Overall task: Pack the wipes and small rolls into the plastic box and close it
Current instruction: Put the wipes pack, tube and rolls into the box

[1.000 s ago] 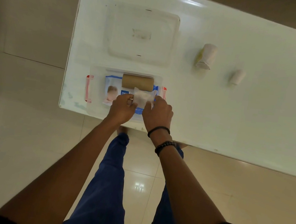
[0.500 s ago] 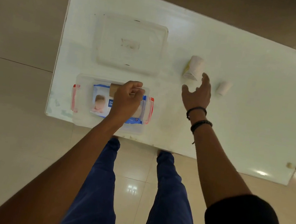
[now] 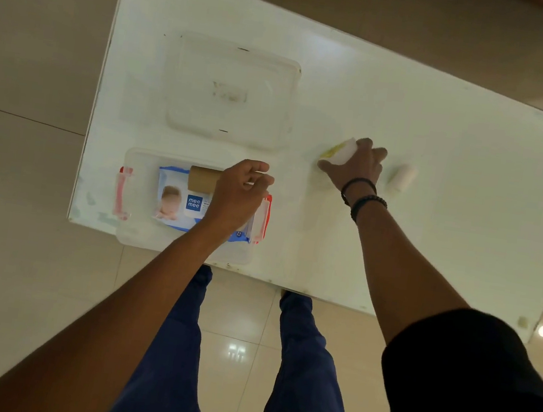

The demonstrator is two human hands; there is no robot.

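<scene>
The clear plastic box (image 3: 139, 188) with red latches sits at the table's near left edge. Inside lie a blue wipes pack (image 3: 177, 202) and a brown cardboard roll (image 3: 203, 177). My left hand (image 3: 238, 194) hovers over the box's right half with curled fingers; what lies under it is hidden. My right hand (image 3: 354, 166) is closed around a white roll with a yellow end (image 3: 339, 151) on the table to the right of the box. A smaller white roll (image 3: 403, 178) lies just right of that hand. The clear lid (image 3: 233, 93) rests flat behind the box.
The white table (image 3: 442, 159) stretches to the right and back, and its near edge runs just below the box. Beige floor tiles surround it. My legs in blue trousers stand below the table edge.
My right hand left the box, reached right and closed on the white roll with the yellow end. My left hand stayed over the box. The small white packet both hands held is out of sight.
</scene>
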